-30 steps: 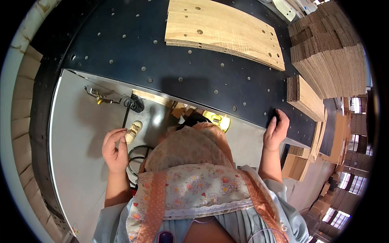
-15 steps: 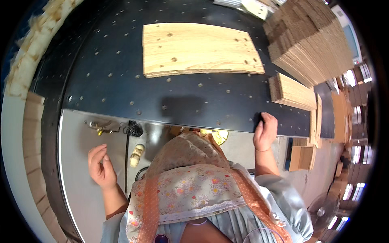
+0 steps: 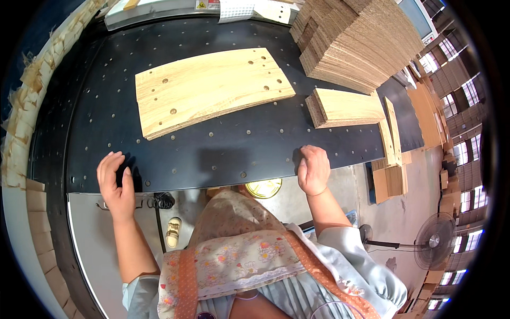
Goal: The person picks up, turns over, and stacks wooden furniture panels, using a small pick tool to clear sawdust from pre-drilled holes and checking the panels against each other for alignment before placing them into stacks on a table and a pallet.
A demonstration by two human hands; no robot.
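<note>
A stack of light wood-grain boards with drilled holes lies on the black worktop, beyond both hands. My left hand is raised at the worktop's front left edge, fingers spread and nothing in it. At the front edge further right is my right hand. Its fingers are loosely bent, with the thumb apart and no object visible in them. Neither hand touches the boards. Nearest to the right hand is a smaller stack of narrow wood-grain boards.
A tall stack of brown particle boards stands at the back right of the black worktop. Long narrow strips lie across its right end. A cardboard box and a fan are further right. A padded rail runs along the left.
My left hand has risen from below the front edge up to the worktop. The view has shifted and turned, so the boards appear tilted and further left. The right hand stays at the edge.
</note>
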